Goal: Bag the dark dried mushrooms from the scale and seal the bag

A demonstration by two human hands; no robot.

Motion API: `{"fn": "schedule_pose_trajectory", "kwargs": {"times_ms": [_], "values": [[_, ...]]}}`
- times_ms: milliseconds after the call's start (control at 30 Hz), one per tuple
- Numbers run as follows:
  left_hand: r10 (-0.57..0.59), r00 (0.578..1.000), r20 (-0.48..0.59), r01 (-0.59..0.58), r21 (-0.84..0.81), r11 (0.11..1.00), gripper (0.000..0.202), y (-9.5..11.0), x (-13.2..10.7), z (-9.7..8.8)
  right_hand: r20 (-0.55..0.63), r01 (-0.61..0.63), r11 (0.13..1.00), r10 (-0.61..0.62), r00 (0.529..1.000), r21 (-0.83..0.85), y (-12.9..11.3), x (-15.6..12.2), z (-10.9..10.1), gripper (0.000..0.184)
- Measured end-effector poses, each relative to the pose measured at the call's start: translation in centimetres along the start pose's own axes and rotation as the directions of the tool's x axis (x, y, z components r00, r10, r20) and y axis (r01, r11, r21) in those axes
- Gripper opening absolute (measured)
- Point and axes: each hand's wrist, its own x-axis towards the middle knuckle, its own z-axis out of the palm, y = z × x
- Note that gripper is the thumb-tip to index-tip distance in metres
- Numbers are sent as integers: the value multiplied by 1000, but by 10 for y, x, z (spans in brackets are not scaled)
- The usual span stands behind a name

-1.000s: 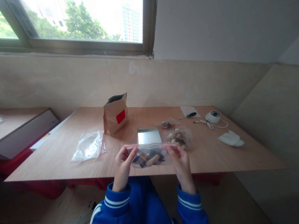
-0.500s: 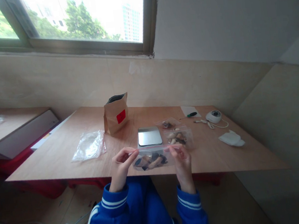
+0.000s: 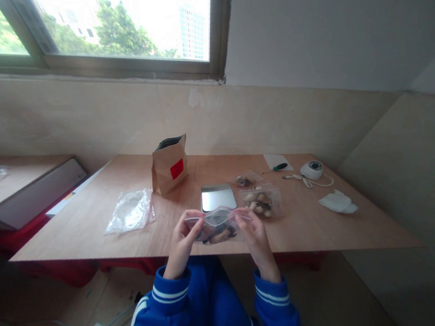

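The clear zip bag [image 3: 213, 226] is pinched along its top, mouth bowed open between the grips, brown and dark pieces [image 3: 224, 234] lying below them.

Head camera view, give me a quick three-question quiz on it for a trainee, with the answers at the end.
1. True or false: only the left hand holds the zip bag.
2. What colour is the label on the brown pouch? A) green, B) red, C) white.
3. Fill in, open or shut: the mouth of the zip bag is ____.

Key:
1. False; the right hand holds it too.
2. B.
3. Open.
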Motion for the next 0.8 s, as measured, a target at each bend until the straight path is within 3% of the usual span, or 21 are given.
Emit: {"fn": "schedule_pose_trajectory", "kwargs": {"times_ms": [233, 433, 667, 800], "values": [[1, 999, 41, -3, 41, 999, 22, -2, 2, -4, -68, 0, 998, -4, 998, -70, 2, 3, -1, 25], [57, 998, -2, -56, 114, 992, 23, 6, 1, -4, -142, 29, 994, -44, 989, -105, -3, 1, -5, 23], [134, 991, -32, -122, 246, 962, 19, 9, -2, -7, -161, 107, 986, -127, 979, -126, -6, -1, -6, 18], [89, 996, -23, -82, 235, 969, 21, 7, -2, -10, -118, 99, 992, -108, 987, -83, -4, -1, -5, 16]]}}
